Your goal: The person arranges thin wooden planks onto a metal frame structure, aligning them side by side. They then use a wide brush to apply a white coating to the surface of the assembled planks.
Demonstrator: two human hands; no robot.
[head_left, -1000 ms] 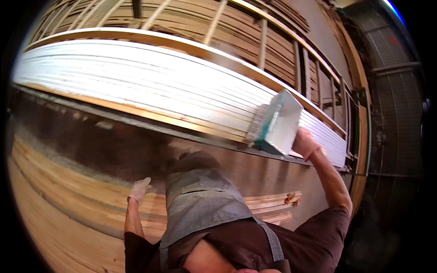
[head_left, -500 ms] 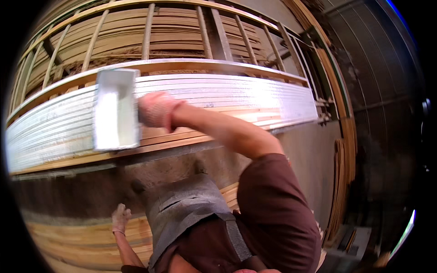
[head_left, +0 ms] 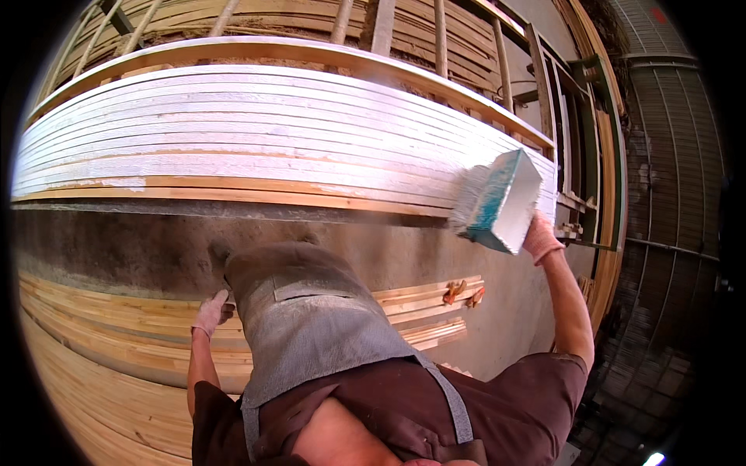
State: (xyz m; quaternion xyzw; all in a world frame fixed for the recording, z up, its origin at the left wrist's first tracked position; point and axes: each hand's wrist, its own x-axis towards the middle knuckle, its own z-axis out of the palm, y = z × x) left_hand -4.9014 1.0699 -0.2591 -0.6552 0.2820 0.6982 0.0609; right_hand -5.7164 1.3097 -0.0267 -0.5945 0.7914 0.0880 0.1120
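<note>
My right hand [head_left: 542, 239], in a pale pinkish glove, is closed round a wide, box-shaped brush [head_left: 517, 203] with a white and teal body. The handle is hidden. The brush's pale bristles [head_left: 472, 194] are at the right end of a long row of wooden strips [head_left: 295, 140] laid side by side. Most of the strips are coated white on top. Those along the near edge show bare, yellowish wood [head_left: 256, 186] with white patches. Low at my left side hangs my gloved left hand [head_left: 211, 313], holding nothing, its fingers loosely bent and apart.
Behind the strips, a rack with upright poles [head_left: 440, 39] stands before stacked thin boards [head_left: 295, 17]. More bare strips [head_left: 124, 311] lie stacked beside and behind me. Small orange-brown items [head_left: 458, 291] lie on their far end. A metal-framed structure [head_left: 606, 155] stands at the right.
My right hand has swept the brush from the left part of the strips to their right end. More of the strips' near side is white now. My left hand has risen slightly.
</note>
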